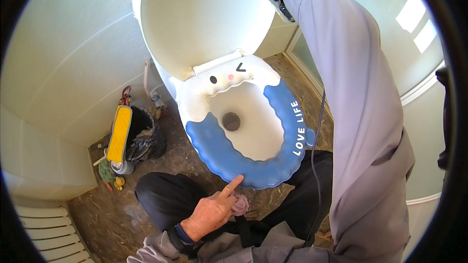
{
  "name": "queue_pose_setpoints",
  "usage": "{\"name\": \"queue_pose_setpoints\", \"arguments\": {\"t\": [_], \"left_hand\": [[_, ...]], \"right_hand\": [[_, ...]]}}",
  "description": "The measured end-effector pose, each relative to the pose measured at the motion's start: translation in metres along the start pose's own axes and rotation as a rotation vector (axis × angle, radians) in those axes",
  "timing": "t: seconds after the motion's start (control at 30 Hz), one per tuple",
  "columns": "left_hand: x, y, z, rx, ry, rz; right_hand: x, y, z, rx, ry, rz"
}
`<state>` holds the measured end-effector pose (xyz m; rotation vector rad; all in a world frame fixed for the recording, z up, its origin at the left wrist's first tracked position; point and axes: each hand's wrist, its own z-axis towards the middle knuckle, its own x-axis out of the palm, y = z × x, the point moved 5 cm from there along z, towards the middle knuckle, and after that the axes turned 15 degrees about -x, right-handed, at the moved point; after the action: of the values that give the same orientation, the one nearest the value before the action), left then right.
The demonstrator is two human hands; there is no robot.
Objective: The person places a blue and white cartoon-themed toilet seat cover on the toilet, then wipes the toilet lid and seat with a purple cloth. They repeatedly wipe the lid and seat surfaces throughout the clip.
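Before me is a white toilet bowl (pixel 251 136) with its lid (pixel 204 14) raised. On the seat lies a padded blue-and-white seat cover (pixel 287 117) with a wavy inner edge and a winking face. My left hand (pixel 207 214) is at its front edge, index finger stretched out and its tip touching the blue part. The other fingers are curled round a crumpled pinkish cloth (pixel 240 204). My right arm (pixel 336 48) reaches far up to the lid's upper right side. Its hand is almost wholly cut off by the frame's top edge, so its fingers are hidden.
Left of the toilet stands a black-lined waste bin (pixel 148 146), with a yellow flat pad (pixel 120 134) in front of it. A small yellow duck (pixel 119 182) lies nearby. White radiator (pixel 51 234) at lower left; glass door (pixel 390 24) at right. A dark cable (pixel 318 131) hangs beside my right arm.
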<state>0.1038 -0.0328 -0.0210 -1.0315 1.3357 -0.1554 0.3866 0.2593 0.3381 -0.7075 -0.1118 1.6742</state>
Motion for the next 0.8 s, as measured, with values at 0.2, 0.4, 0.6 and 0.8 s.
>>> {"name": "queue_pose_setpoints", "arguments": {"t": [0.2,0.4,0.6,0.8], "left_hand": [[0.001,0.006,0.002,-0.029,0.084,-0.005],[0.000,0.004,0.002,-0.020,0.074,0.014],[-0.002,0.000,0.001,0.003,0.026,-0.021],[-0.004,-0.002,0.001,0.025,-0.004,-0.041]], "right_hand": [[0.043,-0.008,0.005,0.113,0.136,0.005],[0.043,-0.009,0.006,0.068,0.254,0.071],[0.015,-0.020,-0.019,0.154,0.267,0.091],[-0.085,-0.006,-0.087,0.029,0.438,0.215]]}}
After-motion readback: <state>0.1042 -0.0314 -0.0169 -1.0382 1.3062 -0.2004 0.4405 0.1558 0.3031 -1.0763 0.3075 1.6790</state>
